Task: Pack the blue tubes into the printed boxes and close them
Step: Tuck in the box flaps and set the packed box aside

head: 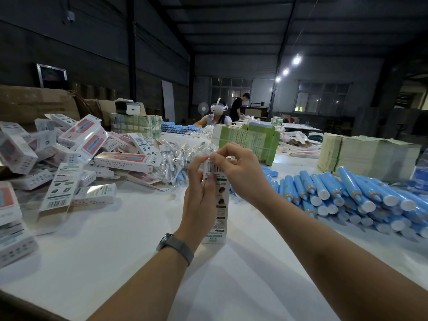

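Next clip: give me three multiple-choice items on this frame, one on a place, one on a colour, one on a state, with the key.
1. Where does the pile of blue tubes lie?
A. to the person's right
B. to the person's left
C. on the floor

2. What colour are the tubes' caps?
A. red
B. white
C. black

3. What is the held box doing?
A. lying flat
B. standing upright on the table
C. crushed

Key:
1 A, the tubes lie right of the right hand.
2 B, their round ends are white.
3 B, the left hand grips it upright while the right pinches its top.
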`<move>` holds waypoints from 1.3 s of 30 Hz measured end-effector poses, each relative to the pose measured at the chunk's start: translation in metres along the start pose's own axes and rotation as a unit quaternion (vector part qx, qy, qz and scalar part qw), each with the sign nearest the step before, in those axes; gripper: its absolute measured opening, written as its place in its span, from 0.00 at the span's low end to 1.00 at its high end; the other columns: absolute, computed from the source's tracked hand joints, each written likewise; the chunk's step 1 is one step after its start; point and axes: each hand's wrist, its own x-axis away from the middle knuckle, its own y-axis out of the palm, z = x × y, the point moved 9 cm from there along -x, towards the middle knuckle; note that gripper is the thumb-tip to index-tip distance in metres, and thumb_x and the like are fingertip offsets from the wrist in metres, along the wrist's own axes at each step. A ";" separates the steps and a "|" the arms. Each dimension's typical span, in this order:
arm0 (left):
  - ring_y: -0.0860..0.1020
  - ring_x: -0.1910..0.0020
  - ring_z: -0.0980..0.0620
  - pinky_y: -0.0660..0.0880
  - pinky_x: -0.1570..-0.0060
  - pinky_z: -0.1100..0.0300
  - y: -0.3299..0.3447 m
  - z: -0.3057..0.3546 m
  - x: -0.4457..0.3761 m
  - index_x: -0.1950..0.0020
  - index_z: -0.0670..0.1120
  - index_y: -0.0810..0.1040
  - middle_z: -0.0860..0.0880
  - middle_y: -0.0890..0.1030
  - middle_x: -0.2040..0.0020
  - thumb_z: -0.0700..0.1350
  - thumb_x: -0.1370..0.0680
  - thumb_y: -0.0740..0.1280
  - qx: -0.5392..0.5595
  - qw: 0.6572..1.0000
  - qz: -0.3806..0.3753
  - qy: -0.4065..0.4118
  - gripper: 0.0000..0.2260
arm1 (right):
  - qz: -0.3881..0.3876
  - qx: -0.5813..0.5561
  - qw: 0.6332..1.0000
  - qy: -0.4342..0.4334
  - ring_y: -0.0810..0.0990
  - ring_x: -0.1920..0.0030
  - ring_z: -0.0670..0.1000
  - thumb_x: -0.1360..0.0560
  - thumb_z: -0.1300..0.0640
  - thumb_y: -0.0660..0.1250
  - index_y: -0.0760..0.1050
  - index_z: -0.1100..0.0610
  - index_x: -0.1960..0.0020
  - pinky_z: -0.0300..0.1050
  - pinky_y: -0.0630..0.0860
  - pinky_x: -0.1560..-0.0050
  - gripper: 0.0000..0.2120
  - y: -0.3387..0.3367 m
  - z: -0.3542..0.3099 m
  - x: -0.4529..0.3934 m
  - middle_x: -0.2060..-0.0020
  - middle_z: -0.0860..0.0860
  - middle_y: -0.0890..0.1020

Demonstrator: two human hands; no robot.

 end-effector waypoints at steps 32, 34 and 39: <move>0.82 0.62 0.50 0.78 0.65 0.40 -0.010 0.006 -0.002 0.42 0.68 0.70 0.54 0.84 0.57 0.56 0.20 0.55 -0.029 0.999 0.020 0.022 0.10 | 0.134 0.002 0.991 -0.011 0.77 0.60 0.54 0.23 0.46 0.62 0.66 0.48 0.54 0.61 0.76 0.56 0.08 0.013 0.015 0.026 0.61 0.47 0.77; 0.82 0.61 0.47 0.79 0.63 0.38 -0.010 0.002 -0.002 0.41 0.67 0.71 0.51 0.84 0.57 0.55 0.20 0.56 -0.012 1.000 0.021 0.002 0.11 | 0.128 -0.034 0.991 0.003 0.77 0.60 0.53 0.22 0.48 0.63 0.66 0.48 0.53 0.60 0.76 0.55 0.07 0.015 0.022 0.024 0.61 0.46 0.77; 0.83 0.59 0.53 0.81 0.59 0.44 -0.014 0.002 -0.002 0.38 0.69 0.70 0.55 0.84 0.56 0.57 0.19 0.57 -0.065 0.997 0.038 0.001 0.11 | 0.061 -0.027 0.997 0.031 0.77 0.53 0.47 0.20 0.52 0.65 0.68 0.47 0.50 0.54 0.77 0.49 0.05 0.014 0.027 0.016 0.55 0.44 0.77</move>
